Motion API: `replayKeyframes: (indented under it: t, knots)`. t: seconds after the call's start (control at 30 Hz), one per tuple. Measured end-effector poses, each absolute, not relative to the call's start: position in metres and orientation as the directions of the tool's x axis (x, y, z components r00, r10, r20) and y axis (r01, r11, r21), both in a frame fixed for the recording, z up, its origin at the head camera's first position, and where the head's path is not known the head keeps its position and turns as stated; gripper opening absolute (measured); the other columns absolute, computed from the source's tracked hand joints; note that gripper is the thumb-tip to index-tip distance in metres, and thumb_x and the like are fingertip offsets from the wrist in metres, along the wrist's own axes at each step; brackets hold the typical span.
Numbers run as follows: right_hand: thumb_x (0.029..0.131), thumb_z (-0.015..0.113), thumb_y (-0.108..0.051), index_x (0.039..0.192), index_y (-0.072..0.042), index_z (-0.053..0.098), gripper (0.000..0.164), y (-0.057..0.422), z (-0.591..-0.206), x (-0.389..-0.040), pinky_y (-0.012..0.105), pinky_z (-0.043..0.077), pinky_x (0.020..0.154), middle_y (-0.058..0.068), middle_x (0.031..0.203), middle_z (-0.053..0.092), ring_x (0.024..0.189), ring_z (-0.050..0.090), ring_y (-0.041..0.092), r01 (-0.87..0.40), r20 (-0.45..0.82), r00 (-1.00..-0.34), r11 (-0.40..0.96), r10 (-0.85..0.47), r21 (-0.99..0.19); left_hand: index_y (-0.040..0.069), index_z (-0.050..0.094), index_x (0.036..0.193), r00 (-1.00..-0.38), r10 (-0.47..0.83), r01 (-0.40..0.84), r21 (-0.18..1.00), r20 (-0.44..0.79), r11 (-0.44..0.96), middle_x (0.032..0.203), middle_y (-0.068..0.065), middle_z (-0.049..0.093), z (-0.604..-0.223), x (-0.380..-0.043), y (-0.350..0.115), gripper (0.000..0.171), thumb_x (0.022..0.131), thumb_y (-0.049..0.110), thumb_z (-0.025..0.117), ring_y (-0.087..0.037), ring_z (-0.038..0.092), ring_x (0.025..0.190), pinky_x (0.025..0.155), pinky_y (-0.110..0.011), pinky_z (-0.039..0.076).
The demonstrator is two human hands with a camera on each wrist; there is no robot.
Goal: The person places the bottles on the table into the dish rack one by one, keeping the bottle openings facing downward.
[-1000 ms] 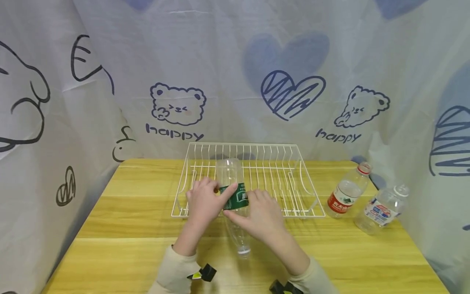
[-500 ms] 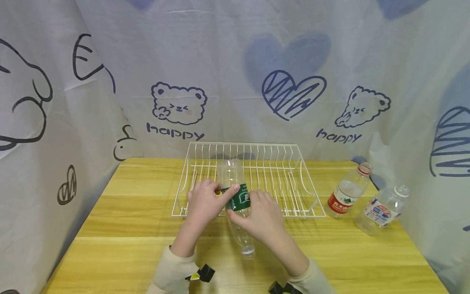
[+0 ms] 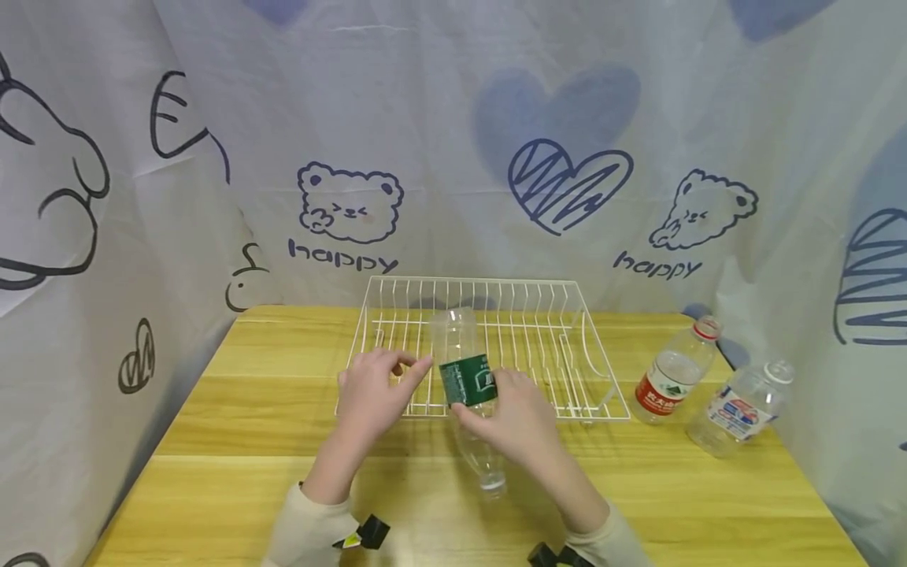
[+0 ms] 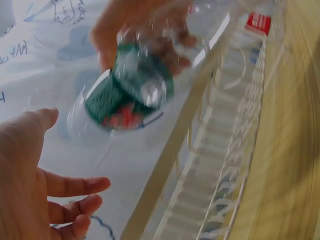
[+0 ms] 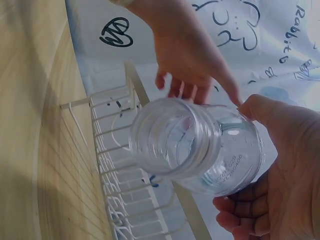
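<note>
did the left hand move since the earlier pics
Yes: judged against the white wire rack, the left hand has shifted left, coming away from the green-labelled bottle.

Facing me: pale printed sheeting; wood-grain table, lower frame.
I see blue heart, upper centre; bear outline, centre-left.

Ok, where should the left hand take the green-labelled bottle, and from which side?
Probably around the body of the green-labelled bottle at its label, coming from the left. The body is broad and round there, the right hand holds its right side, and the left hand is apart from it, facing the uncovered left side. The neck at the near end is narrower.
</note>
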State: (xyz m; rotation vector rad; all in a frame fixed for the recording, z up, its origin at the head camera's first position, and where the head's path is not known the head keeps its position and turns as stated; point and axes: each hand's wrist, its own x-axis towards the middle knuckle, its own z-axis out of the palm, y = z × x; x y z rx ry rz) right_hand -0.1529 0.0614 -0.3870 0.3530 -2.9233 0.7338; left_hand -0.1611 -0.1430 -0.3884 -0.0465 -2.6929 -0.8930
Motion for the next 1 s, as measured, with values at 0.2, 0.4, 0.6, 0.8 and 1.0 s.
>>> replayKeyframes:
  t: [0.2, 0.4, 0.6, 0.8, 1.0]
  knots:
    - [0.08, 0.067, -0.059, 0.116, -0.003, 0.061, 0.066, 0.071, -0.382, -0.154, 0.04, 0.054, 0.076, 0.008, 0.108, 0.066, 0.093, 0.06, 0.022, -0.2, 0.102, -0.98, 0.833, -0.173, -0.516, 0.015, 0.069, 0.11, -0.932, -0.099, 0.093, 0.492, 0.349, 0.866, 0.118, -0.01, 0.065, -0.394, -0.158, -0.174, 0.059, 0.088, 0.067, 0.052, -0.033, 0.052, 0.111, 0.095, -0.052, 0.034]
    - [0.082, 0.067, -0.06, 0.115, -0.006, 0.061, 0.064, 0.078, -0.375, -0.156, 0.038, 0.053, 0.076, 0.008, 0.106, 0.065, 0.093, 0.059, 0.022, -0.192, 0.102, -0.981, 0.812, -0.163, -0.551, 0.013, 0.064, 0.118, -0.913, -0.074, 0.088, 0.37, 0.401, 0.925, 0.125, -0.013, 0.06, -0.406, -0.161, -0.201, 0.061, 0.089, 0.066, 0.052, -0.037, 0.048, 0.118, 0.101, -0.058, 0.032]
    - [0.082, 0.066, -0.06, 0.11, -0.007, 0.061, 0.06, 0.081, -0.365, -0.164, 0.038, 0.052, 0.075, 0.009, 0.103, 0.064, 0.09, 0.059, 0.023, -0.206, 0.138, -0.978, 0.798, -0.154, -0.567, 0.013, 0.06, 0.125, -0.904, -0.014, 0.12, 0.288, 0.427, 0.95, 0.13, -0.014, 0.058, -0.421, -0.169, -0.221, 0.061, 0.089, 0.063, 0.056, -0.039, 0.046, 0.124, 0.107, -0.061, 0.029]
    - [0.084, 0.063, -0.06, 0.111, -0.009, 0.06, 0.058, 0.082, -0.355, -0.176, 0.044, 0.053, 0.084, 0.009, 0.107, 0.065, 0.098, 0.06, 0.026, -0.213, 0.162, -0.976, 0.762, -0.142, -0.612, 0.012, 0.053, 0.136, -0.929, 0.079, 0.177, 0.247, 0.361, 0.953, 0.145, -0.014, 0.049, -0.428, -0.172, -0.228, 0.069, 0.089, 0.064, 0.053, -0.038, 0.036, 0.14, 0.115, -0.066, 0.019]
    - [0.086, 0.061, -0.06, 0.117, -0.007, 0.059, 0.061, 0.08, -0.341, -0.193, 0.05, 0.052, 0.09, 0.013, 0.115, 0.063, 0.105, 0.059, 0.03, -0.242, 0.204, -0.969, 0.71, -0.139, -0.662, 0.012, 0.037, 0.15, -0.974, 0.124, 0.174, 0.279, 0.19, 0.944, 0.161, -0.013, 0.026, -0.431, -0.174, -0.224, 0.083, 0.091, 0.071, 0.04, -0.036, 0.015, 0.151, 0.118, -0.067, 0.005]
